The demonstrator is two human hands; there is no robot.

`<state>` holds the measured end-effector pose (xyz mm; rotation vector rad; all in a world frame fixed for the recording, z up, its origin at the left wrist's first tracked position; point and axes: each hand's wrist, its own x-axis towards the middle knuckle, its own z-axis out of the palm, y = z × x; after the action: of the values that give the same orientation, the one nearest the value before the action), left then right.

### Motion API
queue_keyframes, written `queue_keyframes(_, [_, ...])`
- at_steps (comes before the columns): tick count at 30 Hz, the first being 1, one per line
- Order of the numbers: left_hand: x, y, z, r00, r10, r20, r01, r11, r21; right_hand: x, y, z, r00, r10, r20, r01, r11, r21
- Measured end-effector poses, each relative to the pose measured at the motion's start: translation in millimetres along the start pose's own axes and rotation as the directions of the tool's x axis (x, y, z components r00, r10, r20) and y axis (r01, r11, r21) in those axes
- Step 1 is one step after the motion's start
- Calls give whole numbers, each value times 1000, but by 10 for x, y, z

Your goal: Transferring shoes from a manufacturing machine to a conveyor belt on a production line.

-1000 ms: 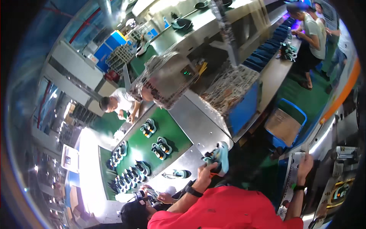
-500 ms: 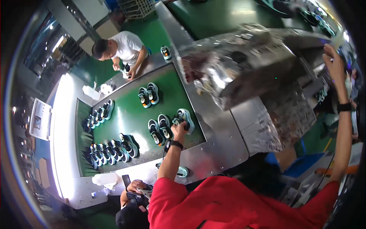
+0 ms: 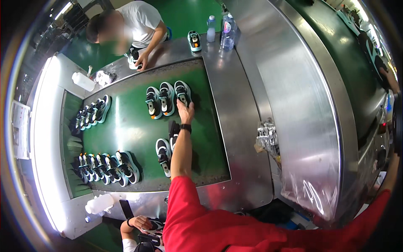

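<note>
My left hand (image 3: pixel 185 112) is closed on the heel end of a black-and-white sneaker (image 3: pixel 182 92) with a pale blue sole. That sneaker stands at the right end of a short row, beside two matching sneakers (image 3: pixel 166 98) on the green belt (image 3: pixel 138 130). Nearer to me, another sneaker (image 3: pixel 163 155) stands just left of my forearm, and one more is partly hidden behind the arm. At the far right edge my right hand (image 3: pixel 391 80) is next to a dark shoe (image 3: pixel 379 63) on another green belt; its fingers are too small and blurred to read.
Two rows of sneakers (image 3: pixel 93 113) (image 3: pixel 111 168) stand at the belt's left end, by a bright light. Across the belt a co-worker (image 3: pixel 140 25) handles a shoe; another co-worker's hand (image 3: pixel 140 222) is at the lower edge. Bottles (image 3: pixel 228 31) and a sneaker (image 3: pixel 194 41) stand on the metal rim.
My left hand has carried the sneaker from the near pair to the far pair's right side. The view has shifted, and the foil-covered block has left it. My right hand has reached the edge.
</note>
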<state>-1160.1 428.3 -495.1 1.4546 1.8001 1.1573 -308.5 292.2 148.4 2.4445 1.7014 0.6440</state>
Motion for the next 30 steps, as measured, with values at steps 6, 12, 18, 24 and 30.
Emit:
queue_keyframes(6, [-1682,748,-65,933,-44,356,170,929,-330,-782,-657,-166,992,117,-44,-100,955,279])
queue_keyframes(12, [-3649,1352,-580,599,192,778,322,831,-453,-1989,-2194,-953,953,220,-208,-143,934,328])
queue_keyframes(18, [-4199,3377,-909,-106,448,888,739,633,-231,-3924,-1965,-1469,762,-10,-647,279,907,315])
queue_keyframes(24, [-5024,4846,-926,-566,631,531,810,546,215,-6292,-1921,-1752,836,-52,-547,159,976,150])
queue_keyframes(30, [-6364,4721,-1634,-709,560,428,665,733,142,-8194,-2439,-1931,899,346,-269,-317,937,145])
